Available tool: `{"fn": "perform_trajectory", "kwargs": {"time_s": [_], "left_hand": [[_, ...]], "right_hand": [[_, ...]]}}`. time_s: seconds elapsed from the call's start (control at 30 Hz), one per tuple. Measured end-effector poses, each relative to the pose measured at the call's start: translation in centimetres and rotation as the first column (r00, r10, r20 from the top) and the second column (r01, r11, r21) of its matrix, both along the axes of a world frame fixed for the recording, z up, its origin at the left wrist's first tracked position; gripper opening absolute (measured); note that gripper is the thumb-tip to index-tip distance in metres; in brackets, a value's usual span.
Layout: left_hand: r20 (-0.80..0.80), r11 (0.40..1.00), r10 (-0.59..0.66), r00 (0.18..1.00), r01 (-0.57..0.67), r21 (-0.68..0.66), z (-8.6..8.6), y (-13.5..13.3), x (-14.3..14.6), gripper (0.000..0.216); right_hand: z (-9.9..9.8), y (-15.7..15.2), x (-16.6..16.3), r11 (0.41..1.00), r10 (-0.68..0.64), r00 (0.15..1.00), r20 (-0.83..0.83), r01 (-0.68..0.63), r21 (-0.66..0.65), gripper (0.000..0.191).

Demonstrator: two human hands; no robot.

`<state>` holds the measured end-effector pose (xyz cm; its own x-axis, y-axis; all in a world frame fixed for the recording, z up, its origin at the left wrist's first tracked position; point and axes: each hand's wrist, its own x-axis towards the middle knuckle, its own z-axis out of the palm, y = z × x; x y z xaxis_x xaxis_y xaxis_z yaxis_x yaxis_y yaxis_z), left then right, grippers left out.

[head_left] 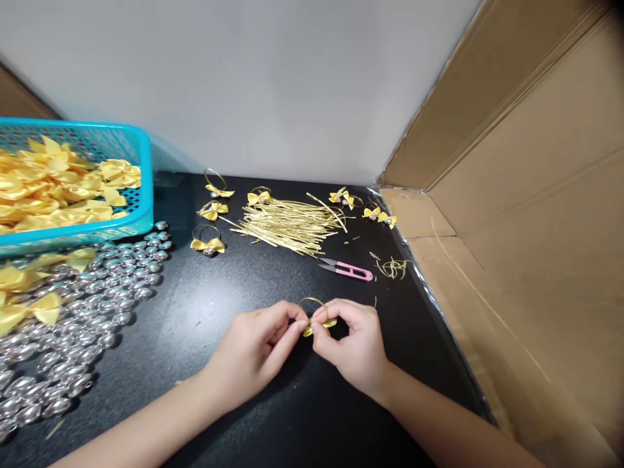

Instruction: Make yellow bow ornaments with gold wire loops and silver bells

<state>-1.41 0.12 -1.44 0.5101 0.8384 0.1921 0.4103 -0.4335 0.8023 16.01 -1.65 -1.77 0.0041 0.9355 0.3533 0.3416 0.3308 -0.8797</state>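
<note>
Low over the black table, my left hand [266,341] and my right hand [353,338] meet fingertip to fingertip. Both pinch a small yellow ribbon bow [329,323] from which a thin gold wire loop [314,299] arches up. The left thumb and forefinger close at the bow's left side; the right ones grip its other side and cover much of it. Whether a silver bead sits on this bow is hidden by the fingers. Just beyond my hands lie pink thread snips [347,268] and a pile of gold twist ties [292,224].
Yellow bows fill a turquoise basket [146,175] at the left. Silver beads [73,338] spread before it, with several loose bows [29,312]. Finished-looking looped bows [208,246] stand around the ties. Wire scraps [392,268] lie right, beside a cardboard wall [526,182].
</note>
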Motion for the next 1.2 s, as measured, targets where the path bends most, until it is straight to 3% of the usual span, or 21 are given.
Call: {"fn": "perform_trajectory", "kwargs": {"time_s": [0.17, 0.4, 0.77, 0.9, 1.2], "left_hand": [[0.027, 0.987, -0.012, 1.000, 0.017, -0.161, 0.2, 0.3, -0.3, 0.022], [-0.008, 0.999, 0.022, 1.000, -0.023, -0.031, 0.2, 0.5, -0.4, 0.015], [0.014, 1.000, -0.003, 1.000, 0.003, 0.005, 0.2, 0.7, -0.6, 0.016], [0.036, 0.991, -0.019, 0.999, 0.024, -0.130, 0.0, 1.0, -0.8, 0.018], [0.231, 0.892, -0.036, 0.972, 0.136, -0.432, -0.4, 1.2, -0.8, 0.039]], "right_hand": [[-0.1, 0.0, 0.2, 1.000, 0.018, 1.000, 0.003, -0.018, 0.019, 0.011], [-0.4, 0.2, 0.2, 0.991, 0.028, 0.999, -0.045, -0.034, -0.129, 0.009], [-0.3, 0.1, 0.3, 0.997, 0.074, 0.997, 0.017, -0.074, -0.008, 0.009], [-0.3, 0.1, 0.3, 0.997, 0.076, 0.997, 0.026, -0.076, 0.002, 0.009], [-0.1, 0.1, 0.3, 0.995, 0.080, 0.995, 0.051, -0.083, 0.057, 0.009]]}}
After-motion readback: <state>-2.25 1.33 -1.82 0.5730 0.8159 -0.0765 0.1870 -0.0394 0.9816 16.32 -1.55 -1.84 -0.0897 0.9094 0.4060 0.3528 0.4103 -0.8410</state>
